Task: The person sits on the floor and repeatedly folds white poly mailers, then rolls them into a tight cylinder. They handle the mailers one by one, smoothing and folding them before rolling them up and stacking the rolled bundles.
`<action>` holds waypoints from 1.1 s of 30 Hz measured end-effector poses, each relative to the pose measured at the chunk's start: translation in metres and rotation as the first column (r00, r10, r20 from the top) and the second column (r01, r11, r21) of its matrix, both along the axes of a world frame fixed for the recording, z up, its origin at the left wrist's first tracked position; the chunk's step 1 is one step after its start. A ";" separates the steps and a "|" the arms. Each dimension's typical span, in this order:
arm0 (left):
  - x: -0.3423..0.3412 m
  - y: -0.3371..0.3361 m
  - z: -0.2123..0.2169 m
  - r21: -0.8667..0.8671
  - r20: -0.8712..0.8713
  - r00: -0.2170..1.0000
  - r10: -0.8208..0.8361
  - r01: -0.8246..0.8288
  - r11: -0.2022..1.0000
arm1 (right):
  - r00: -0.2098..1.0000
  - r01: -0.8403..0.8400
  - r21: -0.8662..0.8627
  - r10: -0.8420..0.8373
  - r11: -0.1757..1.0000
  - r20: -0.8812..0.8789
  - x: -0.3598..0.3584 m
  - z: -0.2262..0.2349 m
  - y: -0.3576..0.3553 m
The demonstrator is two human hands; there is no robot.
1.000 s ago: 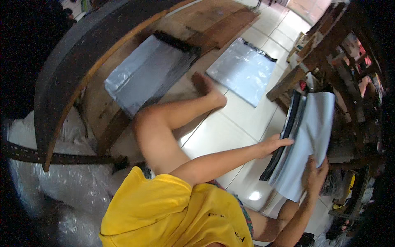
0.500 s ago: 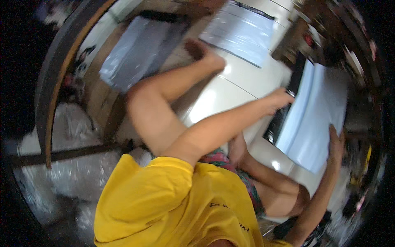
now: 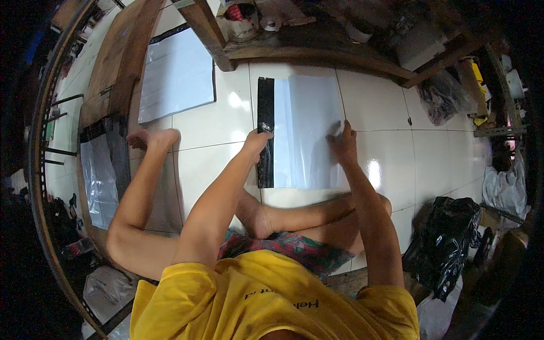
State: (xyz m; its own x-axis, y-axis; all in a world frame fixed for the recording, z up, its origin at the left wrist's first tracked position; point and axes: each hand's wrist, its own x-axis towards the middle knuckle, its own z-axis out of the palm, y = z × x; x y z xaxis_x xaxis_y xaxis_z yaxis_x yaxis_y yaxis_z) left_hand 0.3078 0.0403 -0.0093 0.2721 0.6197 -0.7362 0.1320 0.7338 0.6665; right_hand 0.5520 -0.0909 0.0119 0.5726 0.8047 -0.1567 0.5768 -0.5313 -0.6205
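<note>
A pale grey plastic mailer bag [image 3: 309,127] with a black strip along its left edge lies flat on the white tiled floor [image 3: 391,102] in front of me. My left hand [image 3: 258,141] pinches the black strip about halfway down. My right hand [image 3: 343,141] presses flat on the bag's right side, fingers spread. My legs are folded on the floor below the bag.
A second grey bag [image 3: 177,73] lies on the floor at the upper left, and a third [image 3: 97,181] rests on a wooden board at the left. A cluttered wooden shelf [image 3: 317,39] runs along the top. A black plastic bag [image 3: 447,243] sits at the lower right.
The view has swung round, so the bag now lies straight ahead, flat on the tiles. My left hand stays on the black strip; my right hand has moved up onto the bag's right side.
</note>
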 end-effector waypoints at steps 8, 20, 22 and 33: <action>0.007 0.001 0.010 0.043 -0.062 0.995 -0.082 0.085 0.995 | 0.854 -0.320 -0.286 0.406 0.903 0.325 -0.098 0.032 0.055; 0.004 0.005 -0.012 0.095 0.011 1.000 -0.028 0.027 0.995 | 0.868 -0.037 -0.486 0.268 0.873 0.417 0.016 0.020 0.022; 0.005 0.008 -0.008 0.121 -0.013 0.999 -0.040 0.041 0.992 | 0.930 0.036 -0.412 0.121 0.911 0.348 0.061 0.016 -0.010; -0.006 0.016 -0.011 0.084 0.010 0.999 -0.052 0.051 0.995 | 0.732 -0.319 -0.169 0.356 0.933 0.581 0.011 0.018 -0.001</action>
State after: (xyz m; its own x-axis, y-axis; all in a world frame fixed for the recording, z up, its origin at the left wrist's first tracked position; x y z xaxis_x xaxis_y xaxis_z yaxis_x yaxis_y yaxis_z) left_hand 0.3014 0.0559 -0.0202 0.3137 0.6643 -0.6784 0.1594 0.6675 0.7273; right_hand 0.5630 -0.0917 0.0300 0.2573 0.9637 0.0716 0.9651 -0.2525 -0.0693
